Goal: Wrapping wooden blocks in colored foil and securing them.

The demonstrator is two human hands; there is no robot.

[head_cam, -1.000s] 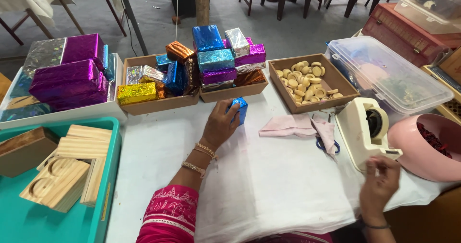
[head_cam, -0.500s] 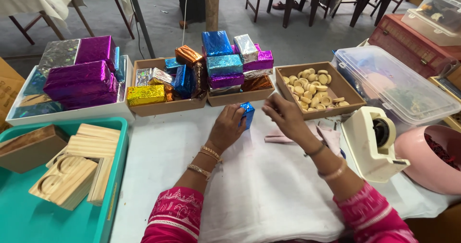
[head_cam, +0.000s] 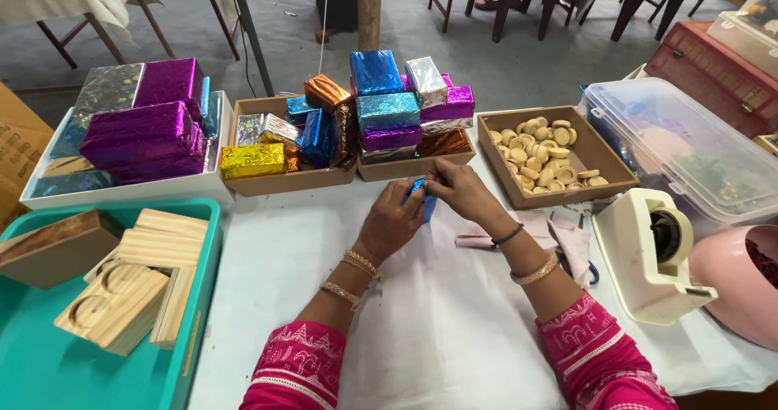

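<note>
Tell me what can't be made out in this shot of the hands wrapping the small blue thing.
Head view only:
- Small blue foil item: mostly covered by the left hand and right hand; shape unclear.
- Scissors: under pink cloth, only a blue handle shows.
- Pink bowl: cut off by the right edge.
- Clear lidded bin: contents blurred by the lid.

Left hand [head_cam: 395, 219] and right hand [head_cam: 455, 187] meet, fingers pinched (forearms converging)

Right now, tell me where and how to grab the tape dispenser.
Grip the tape dispenser across its narrow cream body, from above and from the person's side. It stands upright on the table, long and slim, with the roll near its far end, so the near, lower end looks easiest to close fingers around.
</note>
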